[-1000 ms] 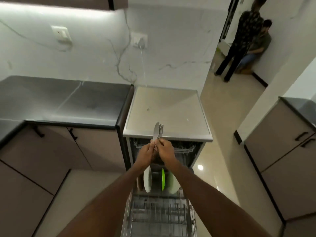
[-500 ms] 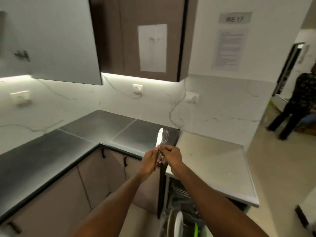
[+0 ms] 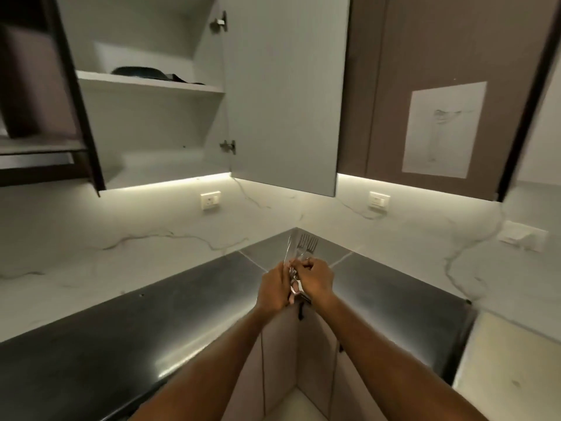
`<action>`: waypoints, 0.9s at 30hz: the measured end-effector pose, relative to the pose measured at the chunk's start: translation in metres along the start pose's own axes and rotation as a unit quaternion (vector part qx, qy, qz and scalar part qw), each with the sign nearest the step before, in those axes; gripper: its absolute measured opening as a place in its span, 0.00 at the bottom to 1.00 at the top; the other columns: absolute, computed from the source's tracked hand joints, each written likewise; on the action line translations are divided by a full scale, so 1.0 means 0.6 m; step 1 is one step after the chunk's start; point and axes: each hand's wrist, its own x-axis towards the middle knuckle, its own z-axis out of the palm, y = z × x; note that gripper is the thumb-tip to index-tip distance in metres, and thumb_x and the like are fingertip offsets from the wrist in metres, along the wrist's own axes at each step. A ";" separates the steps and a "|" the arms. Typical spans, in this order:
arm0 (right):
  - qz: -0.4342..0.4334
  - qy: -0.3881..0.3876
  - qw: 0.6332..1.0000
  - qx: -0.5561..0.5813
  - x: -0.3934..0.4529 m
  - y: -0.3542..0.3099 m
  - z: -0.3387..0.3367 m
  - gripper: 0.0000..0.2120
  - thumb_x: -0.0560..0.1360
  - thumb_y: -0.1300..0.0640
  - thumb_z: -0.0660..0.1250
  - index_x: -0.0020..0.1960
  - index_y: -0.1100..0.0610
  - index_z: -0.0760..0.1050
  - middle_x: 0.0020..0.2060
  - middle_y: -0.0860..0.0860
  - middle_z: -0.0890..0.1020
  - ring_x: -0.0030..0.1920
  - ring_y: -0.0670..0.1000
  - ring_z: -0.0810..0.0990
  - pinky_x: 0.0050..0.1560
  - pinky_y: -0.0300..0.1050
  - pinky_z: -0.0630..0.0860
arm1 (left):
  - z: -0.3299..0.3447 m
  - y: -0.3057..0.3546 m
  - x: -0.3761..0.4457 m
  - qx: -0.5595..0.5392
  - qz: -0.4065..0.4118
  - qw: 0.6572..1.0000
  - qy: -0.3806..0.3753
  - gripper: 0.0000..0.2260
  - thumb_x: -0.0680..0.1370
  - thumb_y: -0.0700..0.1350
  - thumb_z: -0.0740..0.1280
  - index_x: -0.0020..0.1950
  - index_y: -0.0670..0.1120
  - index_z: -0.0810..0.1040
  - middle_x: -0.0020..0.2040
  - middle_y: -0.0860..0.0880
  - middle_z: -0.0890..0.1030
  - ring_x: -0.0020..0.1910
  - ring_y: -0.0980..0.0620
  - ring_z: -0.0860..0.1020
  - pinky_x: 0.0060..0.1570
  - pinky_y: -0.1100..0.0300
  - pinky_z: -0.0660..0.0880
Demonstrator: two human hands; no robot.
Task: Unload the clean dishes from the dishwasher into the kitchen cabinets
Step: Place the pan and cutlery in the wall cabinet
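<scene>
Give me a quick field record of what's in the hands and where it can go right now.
held item: cutlery bundle, knife and forks, tips up
left hand: grips the handles
right hand: grips the handles from the other side
position: above the dark countertop, at its corner
upper cabinet door: open
cabinet shelf: a dark dish lies on it
lower compartment: nothing visible in it
dishwasher: out of view
</scene>
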 end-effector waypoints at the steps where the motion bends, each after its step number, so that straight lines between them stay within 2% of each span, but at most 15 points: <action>1: -0.010 -0.005 1.000 -0.007 0.015 -0.025 0.029 0.15 0.80 0.48 0.71 0.36 0.51 0.81 0.32 0.44 0.82 0.41 0.49 0.83 0.45 0.45 0.75 | -0.029 -0.011 0.024 0.010 0.001 1.000 0.013 0.20 0.85 0.59 0.52 0.45 0.51 0.77 0.32 0.51 0.82 0.30 0.52 0.82 0.36 0.52 0.80; 3: -0.026 -0.003 1.000 0.015 0.048 -0.071 0.085 0.15 0.81 0.49 0.68 0.37 0.52 0.81 0.31 0.46 0.82 0.39 0.50 0.83 0.44 0.45 0.75 | -0.084 -0.023 0.072 0.013 -0.013 0.999 0.027 0.17 0.85 0.53 0.57 0.42 0.48 0.77 0.30 0.49 0.82 0.28 0.53 0.82 0.34 0.53 0.81; 5: -0.042 0.004 0.998 0.053 0.090 -0.111 0.143 0.18 0.80 0.43 0.64 0.40 0.53 0.82 0.32 0.48 0.85 0.38 0.50 0.85 0.48 0.49 0.80 | -0.143 -0.027 0.117 0.049 -0.026 0.997 0.050 0.12 0.85 0.46 0.63 0.44 0.44 0.78 0.35 0.47 0.84 0.31 0.52 0.84 0.38 0.56 0.82; 7: -0.046 -0.013 0.994 0.096 0.150 -0.130 0.197 0.19 0.78 0.39 0.61 0.42 0.52 0.81 0.34 0.47 0.87 0.38 0.52 0.87 0.52 0.56 0.83 | -0.186 -0.052 0.163 0.092 -0.055 0.993 0.057 0.10 0.84 0.46 0.67 0.47 0.43 0.82 0.39 0.47 0.86 0.34 0.52 0.84 0.38 0.65 0.79; 8: -0.046 -0.031 0.992 0.117 0.185 -0.139 0.229 0.19 0.79 0.40 0.61 0.43 0.51 0.81 0.35 0.48 0.87 0.39 0.53 0.88 0.52 0.58 0.84 | -0.208 -0.065 0.185 0.101 -0.079 0.990 0.058 0.09 0.83 0.45 0.67 0.49 0.43 0.84 0.39 0.47 0.86 0.34 0.53 0.84 0.36 0.69 0.76; 11: -0.037 -0.048 0.983 0.173 0.198 -0.220 0.271 0.18 0.83 0.46 0.60 0.43 0.52 0.82 0.36 0.53 0.88 0.38 0.57 0.88 0.49 0.60 0.85 | -0.258 -0.098 0.251 0.116 -0.115 0.984 0.065 0.08 0.83 0.43 0.68 0.56 0.42 0.85 0.47 0.46 0.87 0.42 0.50 0.86 0.40 0.65 0.76; 13: -0.022 -0.059 0.972 0.226 0.210 -0.266 0.292 0.18 0.85 0.52 0.58 0.46 0.58 0.81 0.36 0.56 0.87 0.36 0.57 0.87 0.46 0.56 0.86 | -0.290 -0.115 0.294 0.066 -0.134 0.982 0.116 0.09 0.84 0.40 0.64 0.59 0.40 0.83 0.49 0.44 0.86 0.41 0.48 0.85 0.34 0.69 0.75; 14: -0.021 -0.064 0.967 0.246 0.222 -0.283 0.304 0.17 0.86 0.53 0.58 0.47 0.60 0.81 0.35 0.57 0.86 0.33 0.56 0.84 0.43 0.53 0.85 | -0.304 -0.123 0.314 0.031 -0.134 0.980 0.143 0.10 0.85 0.39 0.61 0.59 0.40 0.82 0.48 0.43 0.86 0.39 0.48 0.84 0.32 0.67 0.76; 16: -0.045 -0.057 0.972 0.225 0.260 -0.307 0.330 0.17 0.86 0.54 0.59 0.48 0.57 0.83 0.34 0.55 0.83 0.30 0.52 0.78 0.35 0.47 0.80 | -0.330 -0.152 0.361 -0.005 -0.136 0.970 0.203 0.13 0.86 0.42 0.58 0.57 0.44 0.82 0.45 0.44 0.86 0.39 0.45 0.84 0.40 0.52 0.83; 18: -0.076 -0.058 0.977 0.193 0.306 -0.320 0.360 0.16 0.85 0.51 0.61 0.48 0.52 0.86 0.33 0.51 0.81 0.29 0.49 0.74 0.34 0.45 0.74 | -0.358 -0.175 0.405 -0.016 -0.135 0.964 0.229 0.15 0.86 0.48 0.57 0.54 0.49 0.84 0.42 0.48 0.86 0.42 0.44 0.84 0.47 0.47 0.83; 20: -0.083 -0.083 0.978 0.172 0.364 -0.334 0.398 0.14 0.84 0.51 0.62 0.49 0.51 0.85 0.34 0.50 0.81 0.31 0.48 0.73 0.35 0.45 0.70 | -0.385 -0.190 0.453 0.000 -0.147 0.964 0.221 0.19 0.86 0.54 0.56 0.51 0.51 0.86 0.40 0.52 0.85 0.40 0.48 0.82 0.44 0.54 0.78; 21: -0.086 -0.101 0.980 0.150 0.397 -0.342 0.422 0.13 0.83 0.50 0.62 0.49 0.51 0.83 0.36 0.50 0.81 0.32 0.49 0.74 0.35 0.45 0.69 | -0.401 -0.194 0.479 -0.016 -0.160 0.963 0.217 0.22 0.85 0.57 0.54 0.48 0.51 0.86 0.35 0.54 0.83 0.35 0.50 0.79 0.40 0.56 0.73; 22: -0.086 -0.121 0.982 0.121 0.428 -0.350 0.444 0.11 0.81 0.48 0.62 0.48 0.51 0.81 0.38 0.51 0.80 0.33 0.50 0.73 0.34 0.44 0.67 | -0.416 -0.199 0.506 -0.054 -0.172 0.961 0.209 0.25 0.85 0.58 0.52 0.46 0.50 0.86 0.30 0.54 0.80 0.31 0.50 0.75 0.36 0.57 0.69; 24: -0.066 -0.167 0.980 0.091 0.499 -0.368 0.496 0.11 0.74 0.44 0.60 0.47 0.51 0.74 0.39 0.52 0.75 0.33 0.50 0.68 0.32 0.43 0.62 | -0.439 -0.213 0.570 -0.129 -0.192 0.949 0.215 0.27 0.84 0.55 0.51 0.42 0.47 0.87 0.30 0.51 0.75 0.27 0.50 0.68 0.30 0.60 0.64; 27: -0.062 -0.207 0.972 0.086 0.569 -0.413 0.538 0.05 0.75 0.56 0.57 0.40 0.53 0.66 0.36 0.51 0.69 0.32 0.50 0.64 0.32 0.43 0.60 | -0.471 -0.222 0.661 -0.164 -0.213 0.929 0.253 0.23 0.82 0.49 0.52 0.42 0.43 0.84 0.32 0.49 0.75 0.27 0.50 0.66 0.28 0.60 0.62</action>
